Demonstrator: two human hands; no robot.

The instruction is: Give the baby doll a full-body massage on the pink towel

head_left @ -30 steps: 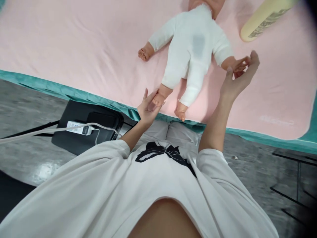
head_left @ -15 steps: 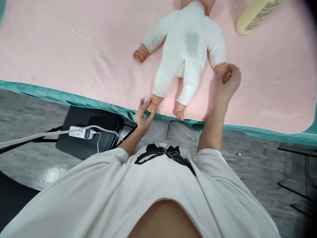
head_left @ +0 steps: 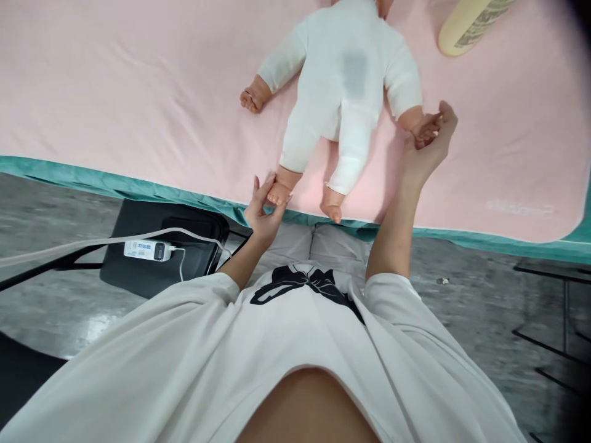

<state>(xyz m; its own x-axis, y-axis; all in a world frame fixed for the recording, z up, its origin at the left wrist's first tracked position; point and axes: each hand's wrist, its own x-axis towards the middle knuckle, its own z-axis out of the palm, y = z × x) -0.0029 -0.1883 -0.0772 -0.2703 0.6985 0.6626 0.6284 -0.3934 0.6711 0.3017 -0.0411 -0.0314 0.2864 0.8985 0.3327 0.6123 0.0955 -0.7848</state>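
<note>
A baby doll (head_left: 318,80) with a white cloth body and a grey patch on it lies on a pink sheet, its head cut off by the top of the view. My left hand (head_left: 265,212) holds the doll's foot (head_left: 279,193) on the left, thumb on one side and fingers on the other. At the right, my right hand (head_left: 428,157) is around the doll's hand (head_left: 425,129), with its fingertips curled above the small fingers. The doll's other foot (head_left: 332,206) and other hand (head_left: 255,96) rest untouched on the sheet.
A pale yellow bottle (head_left: 466,31) lies at the upper right of the pink sheet (head_left: 138,111). Teal cloth (head_left: 92,181) shows along the near edge. A black chair (head_left: 138,271) below carries a white power adapter (head_left: 146,250) with cables.
The held foot and my left hand have shifted slightly left and up. The fingers of my right hand have lifted and loosened a little around the doll's hand. The view has moved slightly.
</note>
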